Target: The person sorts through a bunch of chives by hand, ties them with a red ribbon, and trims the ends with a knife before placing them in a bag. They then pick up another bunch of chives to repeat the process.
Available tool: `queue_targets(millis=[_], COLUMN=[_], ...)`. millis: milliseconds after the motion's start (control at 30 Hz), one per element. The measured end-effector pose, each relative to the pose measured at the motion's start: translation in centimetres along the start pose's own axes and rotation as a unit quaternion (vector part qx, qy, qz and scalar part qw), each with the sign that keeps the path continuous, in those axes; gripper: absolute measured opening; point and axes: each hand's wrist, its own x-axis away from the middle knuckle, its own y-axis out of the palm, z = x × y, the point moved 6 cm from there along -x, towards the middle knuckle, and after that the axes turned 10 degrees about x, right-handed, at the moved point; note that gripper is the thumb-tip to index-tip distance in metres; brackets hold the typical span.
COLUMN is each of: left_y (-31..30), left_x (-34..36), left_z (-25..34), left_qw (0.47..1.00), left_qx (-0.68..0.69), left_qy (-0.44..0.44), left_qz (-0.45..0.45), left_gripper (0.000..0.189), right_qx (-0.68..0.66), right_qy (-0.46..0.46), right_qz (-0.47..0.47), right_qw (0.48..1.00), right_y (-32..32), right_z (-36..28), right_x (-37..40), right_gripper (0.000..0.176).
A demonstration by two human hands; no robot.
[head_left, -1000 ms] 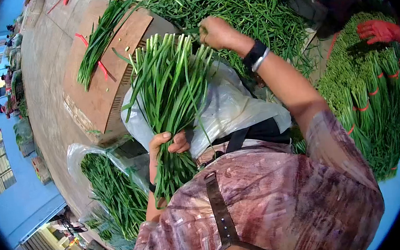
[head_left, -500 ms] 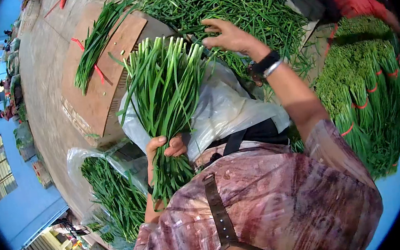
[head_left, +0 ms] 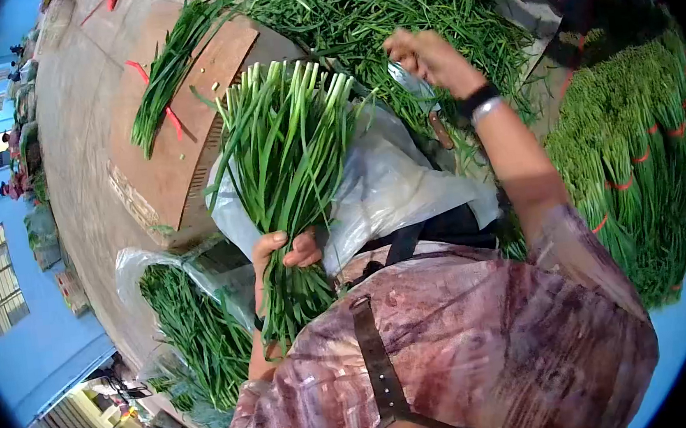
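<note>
My left hand (head_left: 304,251) is wrapped round the lower, leafy part of a thick bunch of garlic chives (head_left: 279,154). The pale cut ends of the stalks fan out at the top, away from me. Over the heap of loose chives (head_left: 373,9) my right hand (head_left: 427,57) is raised, its fingers curled closed; whatever they may hold is hidden. Just below that hand lies a knife (head_left: 440,130) with a brown handle, its blade partly covered by the fingers. A clear plastic sheet (head_left: 398,188) is spread over my lap under the bunch.
A wooden board (head_left: 145,171) at the left bears a small chive bundle (head_left: 173,73) and red ties (head_left: 174,123). Bagged chives (head_left: 193,327) stand at my lower left. Bundles of budded stalks with red bands (head_left: 634,153) are stacked at my right.
My right hand has moved a little to the right, its fingers going from spread to curled. More of the knife now shows beneath it. My left hand keeps the bunch in place.
</note>
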Motion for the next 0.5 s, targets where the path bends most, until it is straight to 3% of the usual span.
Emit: queue_targets(millis=[33, 200, 300, 367, 400, 433, 500], left_y=[-0.3, 0.1, 0.0, 0.2, 1.0, 1.4, 1.7], left_x=[0.1, -0.1, -0.2, 0.2, 0.3, 0.4, 0.3], left_z=[-0.1, -0.5, -0.5, -0.8, -0.9, -0.9, -0.6], left_qw=[1.000, 0.999, 1.000, 0.999, 0.999, 0.999, 1.000], left_qx=[-0.001, 0.030, -0.001, 0.024, 0.031, 0.019, -0.008], left_qy=[0.001, -0.012, 0.001, -0.019, -0.010, -0.008, -0.005], left_qz=[0.012, -0.002, 0.013, 0.019, 0.021, 0.025, 0.030], left_gripper=[0.058, 0.056, 0.055, 0.055, 0.054, 0.047, 0.036], right_qx=[-0.074, -0.083, 0.063, 0.080, 0.205, 0.323, 0.499], right_qy=[-0.003, -0.043, -0.085, -0.093, -0.111, -0.128, -0.258], right_qz=[-0.045, -0.155, -0.119, -0.016, 0.048, 0.113, 0.303], right_qw=[0.996, 0.984, 0.987, 0.992, 0.971, 0.931, 0.770], right_y=[2.0, 7.4, 5.2, 1.6, -1.1, -2.7, -2.5], right_z=[1.0, 0.9, 1.0, 1.8, 3.0, 3.6, 1.1], right_x=[0.5, 3.7, 1.4, -0.6, -2.7, -4.1, -2.5], right_gripper=[0.022, 0.019, 0.014, 0.019, 0.024, 0.030, 0.035])
